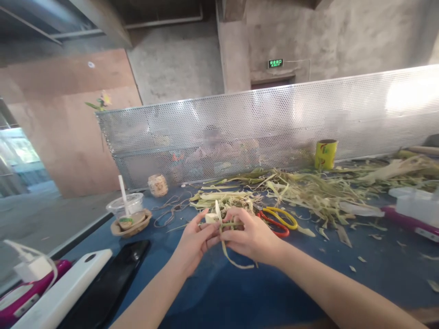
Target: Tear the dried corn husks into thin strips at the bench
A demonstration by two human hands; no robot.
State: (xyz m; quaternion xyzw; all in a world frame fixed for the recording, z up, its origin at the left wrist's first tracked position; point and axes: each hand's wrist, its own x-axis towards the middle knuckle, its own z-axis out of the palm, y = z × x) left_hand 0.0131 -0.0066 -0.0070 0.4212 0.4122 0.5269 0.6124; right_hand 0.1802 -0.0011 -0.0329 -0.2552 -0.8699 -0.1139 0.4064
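Note:
Both hands meet over the blue table, in the middle of the head view. My left hand (199, 240) pinches a small pale husk piece (212, 218) between thumb and fingers. From the other side, my right hand (248, 233) has its fingers closed on the same piece and on a thin green stem. A narrow husk strip (229, 259) hangs below the fingertips and curls to the right. Scissors with red and yellow handles (281, 217) lie just behind my right hand. Loose husk strips (228, 198) are heaped beyond the hands.
On the left are a phone (120, 269), a white power bank (75, 283), a power strip (32, 292), a plastic cup (129, 205) and string (173, 205). More husks (318, 183) and a yellow can (325, 154) lie back right, before a perforated metal screen (274, 119).

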